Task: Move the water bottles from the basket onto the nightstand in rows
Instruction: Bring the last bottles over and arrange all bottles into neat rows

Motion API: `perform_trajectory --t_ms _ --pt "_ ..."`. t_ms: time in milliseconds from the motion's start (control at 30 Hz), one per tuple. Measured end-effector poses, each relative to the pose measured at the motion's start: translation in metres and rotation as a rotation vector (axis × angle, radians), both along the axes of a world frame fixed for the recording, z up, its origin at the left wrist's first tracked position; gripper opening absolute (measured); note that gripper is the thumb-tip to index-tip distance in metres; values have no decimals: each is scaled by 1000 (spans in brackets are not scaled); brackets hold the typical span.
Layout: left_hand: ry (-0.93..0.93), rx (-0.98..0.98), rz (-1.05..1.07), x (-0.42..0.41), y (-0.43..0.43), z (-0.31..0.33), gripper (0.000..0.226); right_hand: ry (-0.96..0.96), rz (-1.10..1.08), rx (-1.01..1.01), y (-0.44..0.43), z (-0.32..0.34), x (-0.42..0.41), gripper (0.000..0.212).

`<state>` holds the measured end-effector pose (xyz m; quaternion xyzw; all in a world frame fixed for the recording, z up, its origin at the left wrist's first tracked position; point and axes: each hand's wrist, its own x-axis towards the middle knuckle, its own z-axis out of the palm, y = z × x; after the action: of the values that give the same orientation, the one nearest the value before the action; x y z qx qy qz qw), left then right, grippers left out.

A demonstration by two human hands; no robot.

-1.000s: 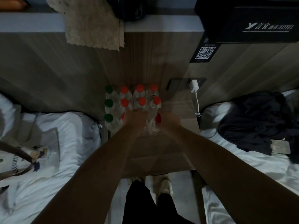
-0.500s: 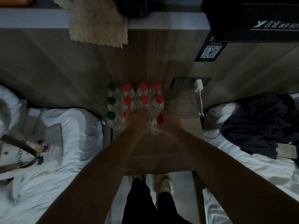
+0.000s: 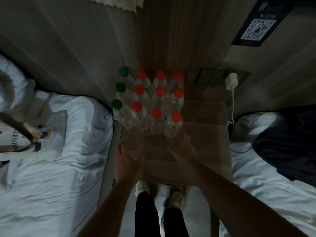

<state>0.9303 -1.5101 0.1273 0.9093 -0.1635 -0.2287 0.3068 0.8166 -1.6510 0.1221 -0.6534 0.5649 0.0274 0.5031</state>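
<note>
**roomie_k:** Twelve water bottles [image 3: 158,103] are standing on the counter [image 3: 205,125] in the head cam, three rows of four, backed up to the wall panel. The left column has green caps [image 3: 120,87] and the rest are red. Neither grip touches them. The left grip [image 3: 128,157] hovers by the counter's front left edge, and the right grip [image 3: 184,149] is just in front of the nearest red-capped bottle. It's blurry, but the fingers look loose and I see nothing in either one.

**dwn_the_hall:** Agreed, empty-handed. I can't make out the basket anywhere, so no idea if more are waiting. If this is the tidy-up step, I'd say the front row sits a touch skewed, with its right end nearer the edge. Nudge at the bases, not the caps. Tall, light bottles packed this close will probably domino if you poke them high.

**roomie_k:** Room for more?

**dwn_the_hall:** There's bare counter on the right and in front. Watch the charger [image 3: 231,81] and its cable hanging by the right edge, so I'd start a fourth row in front instead.
</note>
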Motion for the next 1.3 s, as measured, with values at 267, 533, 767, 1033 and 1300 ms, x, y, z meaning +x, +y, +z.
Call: perform_trajectory --t_ms 267,533,767,1033,1300 --pt "77 -160 59 25 -13 -59 63 -247 -369 -64 29 -61 28 81" --pt "93 -351 140 59 -37 -86 101 -364 -543 -223 45 -80 58 98" --pt "41 -439 31 85 -51 -100 95 -362 -630 -304 32 -88 77 108" --pt "40 -459 5 86 -53 -106 93 -362 -601 -357 24 -99 85 96" --pt "40 -469 -6 86 -56 -109 92 -387 -525 -348 23 -98 84 103"
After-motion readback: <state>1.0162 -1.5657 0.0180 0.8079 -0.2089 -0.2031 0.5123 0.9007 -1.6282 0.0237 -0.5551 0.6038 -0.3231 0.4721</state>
